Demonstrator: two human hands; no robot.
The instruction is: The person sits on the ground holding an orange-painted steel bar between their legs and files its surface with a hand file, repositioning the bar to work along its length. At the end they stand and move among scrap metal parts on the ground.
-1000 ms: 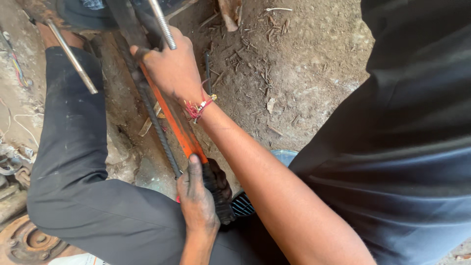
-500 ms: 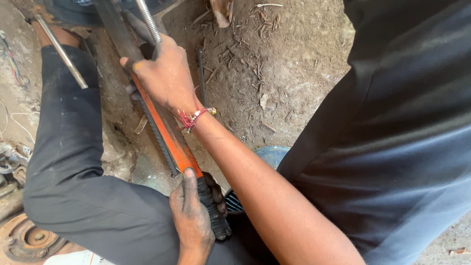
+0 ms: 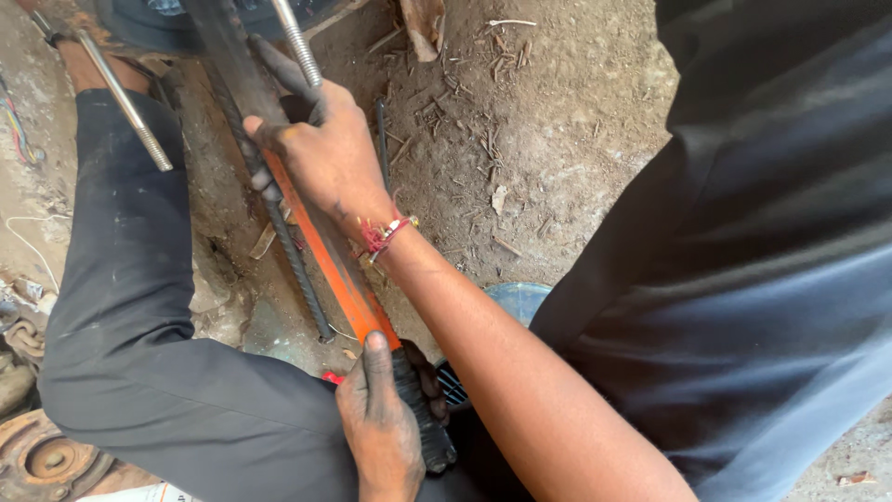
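My right hand (image 3: 325,158), with a red thread band at the wrist, is closed over the upper part of a long orange metal tool (image 3: 339,279), beside a dark ribbed steel bar (image 3: 297,270). My left hand (image 3: 381,428) grips the tool's black ribbed handle (image 3: 429,442) near my lap, thumb laid along the top. The tool runs diagonally from upper left to lower middle. Its far end is hidden under my right hand.
A bent leg in black trousers (image 3: 130,307) lies on the left. Two threaded rods (image 3: 125,102) (image 3: 295,42) sit near the top. Rusty round metal parts (image 3: 46,460) lie at the lower left, wires (image 3: 19,139) at the left edge. The dirt ground (image 3: 539,139) is scattered with wood chips.
Both hands and the orange tool have shifted slightly lower in view, toward me. Both grips look the same.
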